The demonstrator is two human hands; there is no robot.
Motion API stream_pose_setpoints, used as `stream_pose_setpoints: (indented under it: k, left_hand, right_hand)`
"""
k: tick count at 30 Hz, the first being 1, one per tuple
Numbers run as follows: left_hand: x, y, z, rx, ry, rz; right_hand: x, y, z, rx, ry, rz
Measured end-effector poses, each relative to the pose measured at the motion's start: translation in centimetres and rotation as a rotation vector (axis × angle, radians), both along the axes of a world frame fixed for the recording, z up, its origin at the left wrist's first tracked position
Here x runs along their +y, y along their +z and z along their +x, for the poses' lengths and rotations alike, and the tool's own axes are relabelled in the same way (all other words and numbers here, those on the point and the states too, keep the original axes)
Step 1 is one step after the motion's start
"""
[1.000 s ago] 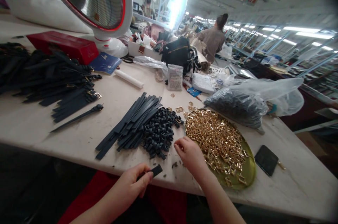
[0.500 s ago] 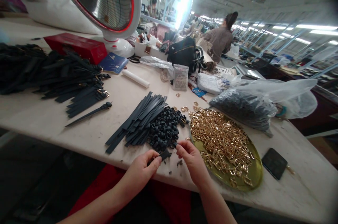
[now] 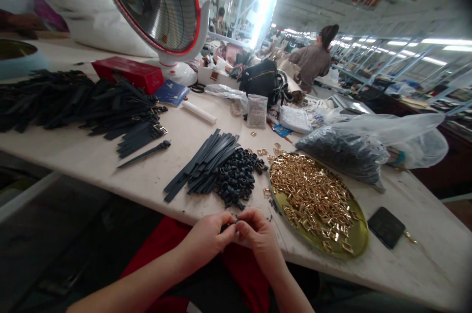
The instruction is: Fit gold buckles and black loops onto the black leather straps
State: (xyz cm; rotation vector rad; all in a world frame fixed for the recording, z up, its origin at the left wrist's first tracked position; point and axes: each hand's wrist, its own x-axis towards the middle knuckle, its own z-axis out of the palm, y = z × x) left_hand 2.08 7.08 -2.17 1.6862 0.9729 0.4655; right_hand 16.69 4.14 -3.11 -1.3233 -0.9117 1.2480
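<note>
My left hand [image 3: 216, 232] is closed on a black leather strap [image 3: 225, 227], of which only a dark bit shows between the fingers. My right hand [image 3: 258, 232] meets it fingertip to fingertip at the table's front edge, pinching what looks like a small black strap loop, mostly hidden. Just beyond the hands lies a heap of black strap loops [image 3: 236, 175]. Flat black straps [image 3: 206, 160] are stacked beside it on the left. To the right, a round gold-coloured tray [image 3: 356, 246] carries many gold buckles [image 3: 309, 190].
Finished-looking buckled straps [image 3: 73, 101] are piled at the left, one strap [image 3: 143, 154] lying apart. Behind stand a red box [image 3: 127, 73] and a round heater [image 3: 162, 8]. A plastic bag [image 3: 342, 151] and a black phone-like slab [image 3: 386, 227] are at the right. A person [image 3: 313, 62] stands farther back.
My right hand has left the loop heap and come down and left to join my left hand. The left hand has shifted slightly right and down. The camera view has turned a little left.
</note>
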Motion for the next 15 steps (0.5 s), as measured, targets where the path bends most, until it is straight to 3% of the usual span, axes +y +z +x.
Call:
stream_pose_setpoints:
  k: [4,10,15]
  left_hand:
    - [-0.7,0.1,0.0,-0.148,0.078,-0.008]
    - [-0.6,-0.7,-0.7,-0.283,0.064,-0.148]
    - [-0.2,-1.1,-0.8,-0.207,0.086,-0.242]
  right_hand:
    - [-0.6,0.3,-0.2,0.092,-0.011,-0.038]
    - [-1.4,0.4,-0.8,0.180,0.069,0.003]
    - [-1.7,-0.1,-0.6,0.419,0.158,-0.158]
